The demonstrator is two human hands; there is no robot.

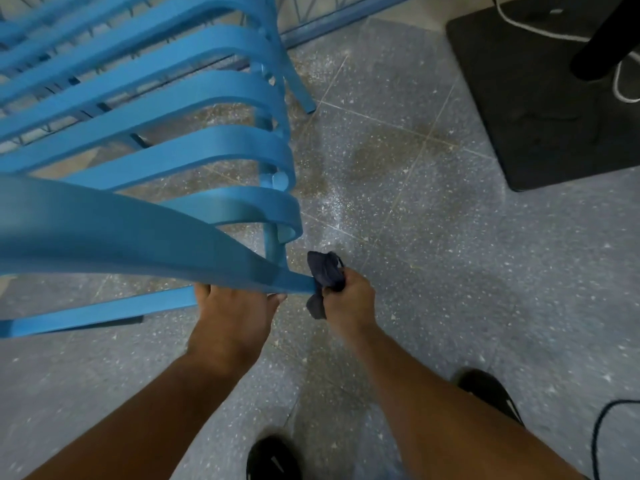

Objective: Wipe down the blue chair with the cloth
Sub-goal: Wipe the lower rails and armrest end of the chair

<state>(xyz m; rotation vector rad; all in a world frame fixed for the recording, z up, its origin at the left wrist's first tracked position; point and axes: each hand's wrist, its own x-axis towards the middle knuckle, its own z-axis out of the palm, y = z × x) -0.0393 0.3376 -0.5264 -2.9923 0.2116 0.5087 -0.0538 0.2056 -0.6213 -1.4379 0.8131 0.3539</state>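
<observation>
Both forearms reach up from 6 o'clock, with my black shoes (273,459) under them on the speckled floor (450,254). My left hand (235,306) sits just left of centre, against the underside of the chair's (138,230) nearest rail. Its fingers run out of sight behind the blue rail, so it probably grips there to steady things, though I can't see the curl. My right hand (349,299), just beside it toward 3 o'clock, is closed tight round the dark cloth (325,271). The cloth is bunched into a wad, one tail sticking out above the fist and one below, and it touches the very tip of that rail where it tapers off.

The chair fills everything from 9 to 12 o'clock, its curved slats stepping away toward 11 and one leg planted near 12. A black base (540,98) with a white cord (512,19) lies at 1 to 2 o'clock, well apart, and a dark cable (597,438) loops in at 4.

I judge I'm wiping the nearest rail, with the cloth at the end of its run. The next move calls for turning the wad over the tip and drawing it back toward 9 o'clock with firm pressure. My left hand lies in that path, so it must shift along first. The slats beyond look untouched by this pass.
</observation>
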